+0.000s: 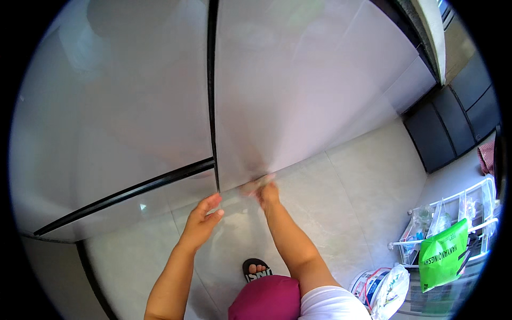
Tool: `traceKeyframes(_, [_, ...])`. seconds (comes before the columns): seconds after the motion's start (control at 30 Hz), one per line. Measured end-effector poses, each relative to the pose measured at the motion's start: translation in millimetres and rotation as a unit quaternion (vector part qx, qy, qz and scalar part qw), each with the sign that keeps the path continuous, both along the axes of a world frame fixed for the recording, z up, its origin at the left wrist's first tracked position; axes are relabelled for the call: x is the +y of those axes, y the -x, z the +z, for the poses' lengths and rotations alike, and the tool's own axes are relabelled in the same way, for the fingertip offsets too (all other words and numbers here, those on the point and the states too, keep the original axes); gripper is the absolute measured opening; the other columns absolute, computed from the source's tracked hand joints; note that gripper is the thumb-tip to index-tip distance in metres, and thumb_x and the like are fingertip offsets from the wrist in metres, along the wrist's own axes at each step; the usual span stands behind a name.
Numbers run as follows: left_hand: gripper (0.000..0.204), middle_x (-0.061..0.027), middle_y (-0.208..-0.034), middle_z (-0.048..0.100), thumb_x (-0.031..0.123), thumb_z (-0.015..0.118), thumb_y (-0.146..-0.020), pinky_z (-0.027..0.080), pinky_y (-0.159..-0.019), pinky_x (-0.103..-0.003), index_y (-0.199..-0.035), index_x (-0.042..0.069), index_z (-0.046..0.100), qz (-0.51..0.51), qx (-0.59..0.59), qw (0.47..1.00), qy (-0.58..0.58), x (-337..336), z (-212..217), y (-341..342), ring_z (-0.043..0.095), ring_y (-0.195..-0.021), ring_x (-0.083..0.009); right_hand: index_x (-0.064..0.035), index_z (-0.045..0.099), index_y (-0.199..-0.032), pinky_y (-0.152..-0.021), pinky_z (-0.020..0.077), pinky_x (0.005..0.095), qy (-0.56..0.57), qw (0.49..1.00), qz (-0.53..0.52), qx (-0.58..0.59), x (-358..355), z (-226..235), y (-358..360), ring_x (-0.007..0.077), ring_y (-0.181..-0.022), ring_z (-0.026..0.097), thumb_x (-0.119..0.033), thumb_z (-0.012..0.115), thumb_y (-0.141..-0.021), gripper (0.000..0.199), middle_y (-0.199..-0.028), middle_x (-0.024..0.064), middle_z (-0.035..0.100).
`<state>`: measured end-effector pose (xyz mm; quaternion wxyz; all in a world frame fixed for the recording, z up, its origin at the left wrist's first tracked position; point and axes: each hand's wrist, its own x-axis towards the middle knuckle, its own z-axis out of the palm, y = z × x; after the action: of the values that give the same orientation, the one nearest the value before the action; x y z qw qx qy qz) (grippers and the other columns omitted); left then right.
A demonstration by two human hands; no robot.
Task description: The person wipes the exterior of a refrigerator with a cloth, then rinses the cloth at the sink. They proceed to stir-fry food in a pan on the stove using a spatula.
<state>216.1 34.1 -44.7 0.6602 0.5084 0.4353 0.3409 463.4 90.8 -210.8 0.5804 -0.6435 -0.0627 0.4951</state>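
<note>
Left hand: The bare left hand (204,216) is open, with its thumb and fingers apart and nothing between them. It is just beside the low end of a long, thin black strip (212,80). I cannot tell if it touches the strip.
Right hand: The bare right hand (264,192) is blurry. It is at the near, low edge of a big, shiny, pale pink-grey panel (298,90). I cannot tell if its fingers grip that edge or only touch it.
Big panels: The pink-grey panel is in front of the person, in the middle and to the right. A big, shiny, pale grey panel (117,112) is on the left. The thin black strip runs between the two.
Low left part: A thick black slanted bar (128,194) runs along the near edge of the left panel. Its right end meets the thin strip.
Floor: Pale grey shiny tiles (330,213) lie under the hands.
Person: A foot in a black sandal (257,269) is near, in the middle. Dark pink cloth (266,298) and a white sleeve (330,304) are nearer.
Right side: A bright green plastic bag (444,256) hangs at a white wire rack (484,224). A round white and blue bucket (362,282) is nearer, with a see-through plastic bag (391,293) against it.
Far right: Dark grey flat doors (453,122) are there.
</note>
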Motion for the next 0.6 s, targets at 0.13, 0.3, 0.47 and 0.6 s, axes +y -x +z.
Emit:
traceKeyframes(0.13, [0.046, -0.0133, -0.132, 0.049, 0.009, 0.058, -0.089, 0.035, -0.102, -0.035, -0.132, 0.003, 0.044, -0.002, 0.021, 1.0, 0.001, -9.8, 4.5, 10.8, 0.044, -0.124, -0.0211, -0.0067, 0.044, -0.132, -0.046, 0.0421, 0.0277, -0.081, 0.988, -0.055, 0.121, -49.5, 30.4, -8.3, 0.0158, -0.065, 0.054, 0.002, 0.039, -0.083, 0.05, -0.09, 0.0087, 0.059])
traceKeyframes(0.3, [0.041, -0.0119, -0.128, 0.054, 0.01, 0.058, -0.089, 0.036, -0.101, -0.034, -0.127, 0.001, 0.049, 0.024, 0.033, 0.999, -0.005, -20.4, 12.5, 33.8, 0.046, -0.123, -0.0205, -0.0045, 0.036, -0.139, -0.073, 0.0493, 0.03, -0.35, 0.847, -0.192, -0.352, -32.8, 171.9, -17.5, 0.0211, -0.101, 0.055, 0.003, 0.041, -0.083, 0.057, -0.117, 0.0154, 0.055])
traceKeyframes(0.47, [0.038, -0.0118, -0.126, 0.055, 0.012, 0.058, -0.09, 0.036, -0.101, -0.034, -0.125, 0.001, 0.051, 0.026, 0.024, 0.999, 0.025, -25.3, 10.3, 20.1, 0.049, -0.12, -0.0206, -0.005, 0.032, -0.141, -0.096, 0.04, 0.0321, -0.075, 0.731, -0.254, -0.629, 42.3, 67.4, -29.9, 0.0239, -0.117, 0.045, 0.0, 0.046, -0.083, 0.06, -0.129, 0.0158, 0.048])
traceKeyframes(0.6, [0.037, -0.0126, -0.125, 0.055, 0.013, 0.058, -0.09, 0.036, -0.101, -0.034, -0.124, 0.0, 0.051, 0.034, 0.014, 0.999, 0.024, -25.3, 0.4, 21.0, 0.049, -0.119, -0.0214, -0.002, 0.051, -0.121, -0.06, 0.0509, 0.0392, 0.018, 0.982, -0.071, -0.173, 6.5, 17.6, 27.4, 0.0249, -0.078, 0.058, -0.014, 0.039, -0.093, 0.033, -0.091, 0.0126, 0.057])
